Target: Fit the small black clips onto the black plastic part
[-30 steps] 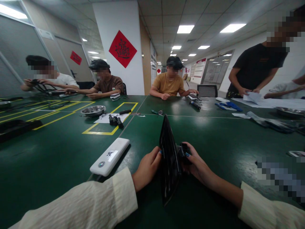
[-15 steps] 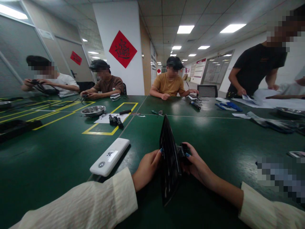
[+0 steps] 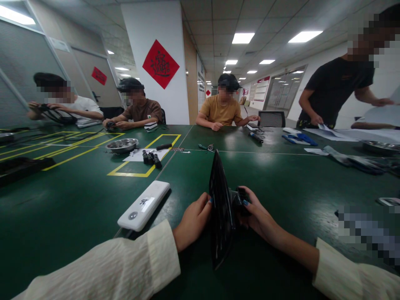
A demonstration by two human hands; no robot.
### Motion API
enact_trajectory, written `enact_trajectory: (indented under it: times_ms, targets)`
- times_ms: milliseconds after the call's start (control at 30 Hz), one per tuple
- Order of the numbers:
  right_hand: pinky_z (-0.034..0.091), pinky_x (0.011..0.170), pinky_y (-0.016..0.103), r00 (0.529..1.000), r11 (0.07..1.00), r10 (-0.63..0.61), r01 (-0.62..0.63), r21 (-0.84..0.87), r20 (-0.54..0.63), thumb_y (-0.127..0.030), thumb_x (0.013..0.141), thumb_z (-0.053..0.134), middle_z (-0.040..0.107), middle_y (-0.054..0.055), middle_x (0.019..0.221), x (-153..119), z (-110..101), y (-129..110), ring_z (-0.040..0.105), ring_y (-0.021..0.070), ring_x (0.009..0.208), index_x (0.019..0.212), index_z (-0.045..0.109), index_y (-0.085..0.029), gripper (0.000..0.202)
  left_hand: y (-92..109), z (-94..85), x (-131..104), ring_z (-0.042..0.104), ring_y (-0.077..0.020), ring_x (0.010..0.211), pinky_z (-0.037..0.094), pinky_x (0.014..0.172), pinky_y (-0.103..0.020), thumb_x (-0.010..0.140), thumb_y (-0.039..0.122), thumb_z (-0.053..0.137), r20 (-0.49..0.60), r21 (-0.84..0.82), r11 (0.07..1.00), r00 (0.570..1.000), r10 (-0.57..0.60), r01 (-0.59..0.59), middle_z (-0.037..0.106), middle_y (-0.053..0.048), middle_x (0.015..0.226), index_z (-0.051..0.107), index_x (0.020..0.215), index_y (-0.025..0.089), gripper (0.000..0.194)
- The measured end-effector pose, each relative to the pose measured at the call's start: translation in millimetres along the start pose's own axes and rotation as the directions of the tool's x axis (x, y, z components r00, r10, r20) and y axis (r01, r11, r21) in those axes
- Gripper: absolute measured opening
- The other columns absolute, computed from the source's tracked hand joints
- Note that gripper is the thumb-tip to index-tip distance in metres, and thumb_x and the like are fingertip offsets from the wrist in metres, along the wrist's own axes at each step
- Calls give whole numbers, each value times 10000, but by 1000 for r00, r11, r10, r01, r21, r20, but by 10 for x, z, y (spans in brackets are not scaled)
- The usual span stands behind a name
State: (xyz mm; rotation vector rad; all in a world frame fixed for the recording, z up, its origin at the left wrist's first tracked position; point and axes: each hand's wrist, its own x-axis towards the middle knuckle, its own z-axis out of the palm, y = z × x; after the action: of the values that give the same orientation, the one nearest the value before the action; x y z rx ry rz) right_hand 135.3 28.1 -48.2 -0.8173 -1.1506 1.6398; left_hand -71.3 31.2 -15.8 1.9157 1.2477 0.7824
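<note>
A thin, glossy black panel (image 3: 221, 208) stands nearly edge-on before me, close above the green table. Its exact kind does not show. My left hand (image 3: 194, 220) is closed at the panel's left face, thumb against it, other fingertips hidden. On the panel's right side sits a small black ribbed bracket-like part (image 3: 240, 202). My right hand (image 3: 258, 216) grips that part, thumb on the near side and fingers curled behind. Left of my hands lies a white power bank (image 3: 144, 206) with a "26" label.
Farther off on the green table (image 3: 187, 183) are a metal bowl (image 3: 122, 145), several small black cylindrical things (image 3: 152, 158) and pliers-like tools (image 3: 206, 147). Gloves (image 3: 353, 160) and paper lie at right. Several people sit across; a person in black (image 3: 340, 87) stands at right.
My left thumb has slid slightly lower on the panel's face; my right hand keeps its grip. The standing person's one arm has swung out to the right, with a sheet of paper lifted there.
</note>
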Motion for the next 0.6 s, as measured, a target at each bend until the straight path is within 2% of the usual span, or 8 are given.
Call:
enact_trajectory:
  times_ms: [233,467,600]
  targets:
    - [338,437,201,1000,1000,3,-4,8,3,-519,746,605,545,-2,761,9,-17,6,538,121,544,1251,207,-271,689,-33,9,0,566,-192,800,444,733,-295,897,368,278,-1,-13,1000,1000,22,-22,589,-28,828,454,865,202,244]
    - [322,436,201,999,1000,27,-27,0,-22,-556,697,630,550,-9,729,-16,25,-28,524,120,527,1245,205,-268,751,-50,11,23,567,-200,747,452,690,-291,908,413,263,13,-6,1000,1000,13,-12,605,-45,794,519,813,171,365]
    - [327,441,202,1000,1000,14,-14,-4,-12,-539,719,619,551,-6,744,1,11,-21,526,117,536,1247,212,-268,719,-46,10,21,575,-208,762,456,713,-297,909,414,274,3,-6,1000,1000,19,-19,629,-54,810,559,817,162,391]
